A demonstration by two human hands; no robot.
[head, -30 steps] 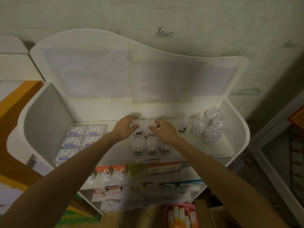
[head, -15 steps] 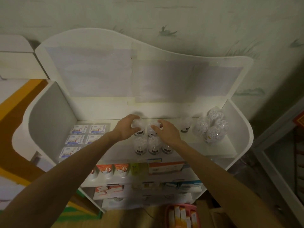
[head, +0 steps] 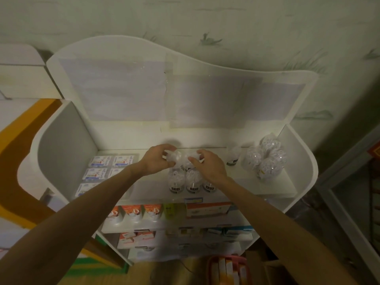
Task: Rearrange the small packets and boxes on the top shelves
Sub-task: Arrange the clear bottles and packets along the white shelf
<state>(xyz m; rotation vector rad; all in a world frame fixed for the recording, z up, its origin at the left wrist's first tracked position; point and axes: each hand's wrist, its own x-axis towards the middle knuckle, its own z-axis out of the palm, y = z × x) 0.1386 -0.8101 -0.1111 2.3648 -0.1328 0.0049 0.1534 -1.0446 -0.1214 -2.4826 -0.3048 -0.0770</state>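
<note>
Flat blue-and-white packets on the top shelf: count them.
5 show: two at the back, two in the middle, one in front. The left forearm may hide another.

- Dim, greenish light throughout; darkest at right edge.
- Pale wall behind, printed with faint grass and bird motifs.
- White shelving unit against it, with wavy-topped back panel and curved side panels.
- Pale sheets taped across back panel, overlapping near middle.
- White cabinet or box at far left, beside the unit.
- Orange and white band on surface at left, green patch lower down.
- Pale frame slanting along right side, dark floor beside it.
- Yellowish floor below the unit, blurred.
</note>
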